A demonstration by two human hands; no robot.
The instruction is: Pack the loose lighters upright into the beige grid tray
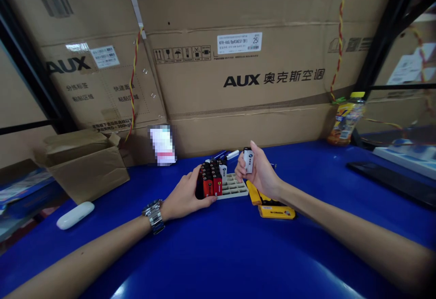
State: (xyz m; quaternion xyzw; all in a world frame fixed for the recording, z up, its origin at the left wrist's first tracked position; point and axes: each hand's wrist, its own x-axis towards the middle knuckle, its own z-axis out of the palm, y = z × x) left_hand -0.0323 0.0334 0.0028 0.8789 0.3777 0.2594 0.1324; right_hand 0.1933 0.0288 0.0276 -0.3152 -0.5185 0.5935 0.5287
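Between the thumb and curled fingers of my right hand (pixel 257 169) is a small white lighter (pixel 248 160) with a round logo, raised upright over the right side of a white grid tray (pixel 235 188). My left hand (pixel 185 194) wraps round the tray's left end, its thumb along the front and its other fingertips hidden behind. Red and black lighters (pixel 213 184) stand packed in that end, and another white lighter (pixel 223 170) stands behind them. Bare slots show on the tray's right. Several yellow lighters (pixel 276 212) lie flat on the table just right of the tray.
A blue-covered table (pixel 218 253) spreads all round. Left are an open cardboard box (pixel 88 172) and a white oval case (pixel 75 215). Pens (pixel 232 155) lie behind the tray. A drink bottle (pixel 345 120) and a dark flat device (pixel 391 181) are right. Large cartons (pixel 272 113) wall the back.
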